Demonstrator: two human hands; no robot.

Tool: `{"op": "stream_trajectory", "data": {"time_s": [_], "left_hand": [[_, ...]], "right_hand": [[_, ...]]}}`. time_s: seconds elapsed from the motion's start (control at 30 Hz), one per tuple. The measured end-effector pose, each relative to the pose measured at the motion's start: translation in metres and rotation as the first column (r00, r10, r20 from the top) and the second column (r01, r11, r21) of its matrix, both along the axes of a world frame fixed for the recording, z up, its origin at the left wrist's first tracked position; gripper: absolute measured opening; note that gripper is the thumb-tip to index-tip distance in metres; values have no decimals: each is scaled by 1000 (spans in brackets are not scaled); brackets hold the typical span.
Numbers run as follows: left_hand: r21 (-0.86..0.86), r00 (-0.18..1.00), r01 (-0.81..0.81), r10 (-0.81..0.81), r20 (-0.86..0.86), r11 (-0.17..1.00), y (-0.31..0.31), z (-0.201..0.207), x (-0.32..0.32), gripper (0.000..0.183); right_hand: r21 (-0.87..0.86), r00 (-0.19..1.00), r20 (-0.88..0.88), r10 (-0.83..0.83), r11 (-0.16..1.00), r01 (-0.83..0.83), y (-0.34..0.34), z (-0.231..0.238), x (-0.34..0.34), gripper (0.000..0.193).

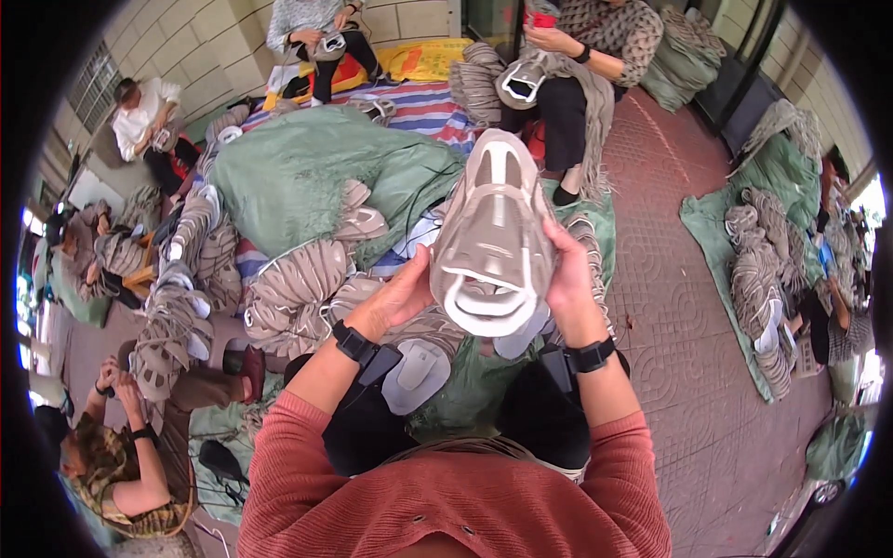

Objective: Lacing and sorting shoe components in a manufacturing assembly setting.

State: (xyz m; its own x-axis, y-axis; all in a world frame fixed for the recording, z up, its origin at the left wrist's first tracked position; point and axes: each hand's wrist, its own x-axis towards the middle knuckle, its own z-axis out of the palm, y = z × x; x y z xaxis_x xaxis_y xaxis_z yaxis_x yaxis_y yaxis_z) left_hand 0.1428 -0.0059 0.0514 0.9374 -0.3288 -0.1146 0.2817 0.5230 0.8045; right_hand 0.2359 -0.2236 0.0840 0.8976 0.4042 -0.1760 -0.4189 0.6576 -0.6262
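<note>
I hold a grey-brown shoe upper (pixel 493 228) out in front of me, toe pointing away. Its white-edged opening faces me, and no laces show in it. Against its left side presses my left hand (pixel 407 288). The fingers of my right hand (pixel 569 270) wrap its right side, partly hidden behind it. Just below, by my knees, lie more uppers with a pale grey sole-shaped piece (pixel 419 372). Close by on the left is a row of stacked shoe uppers (pixel 298 288).
A large green sack (pixel 307 172) covers much of the striped sheet (pixel 433 107) ahead. Several people sit around, handling similar uppers. On the right, beyond the red paving (pixel 688 307), more uppers (pixel 758 270) lie on green cloth. A dark pouch (pixel 221 460) rests at lower left.
</note>
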Motion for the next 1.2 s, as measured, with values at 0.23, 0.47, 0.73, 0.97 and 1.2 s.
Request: {"op": "stream_trajectory", "data": {"time_s": [0.23,0.47,0.73,0.97,1.2], "left_hand": [[-113,968,-252,248,-49,961,34,-34,-4,48],[-36,830,-555,550,-92,831,59,-1,-6,31],[115,592,-727,703,-393,677,83,-22,-9,38],[163,529,-751,731,-431,640,96,-29,-14,31],[262,430,-766,771,-470,587,96,-27,-7,32]], "right_hand": [[-129,991,-66,119,984,-126,40,-29,3,39],[-897,876,170,450,438,-51,3,-79,101,60],[-672,562,-471,680,-689,271,-15,-225,115,102],[-646,441,-549,710,-696,315,-8,-252,154,58],[-999,662,-42,748,-29,-31,-60,-190,315,56]]}}
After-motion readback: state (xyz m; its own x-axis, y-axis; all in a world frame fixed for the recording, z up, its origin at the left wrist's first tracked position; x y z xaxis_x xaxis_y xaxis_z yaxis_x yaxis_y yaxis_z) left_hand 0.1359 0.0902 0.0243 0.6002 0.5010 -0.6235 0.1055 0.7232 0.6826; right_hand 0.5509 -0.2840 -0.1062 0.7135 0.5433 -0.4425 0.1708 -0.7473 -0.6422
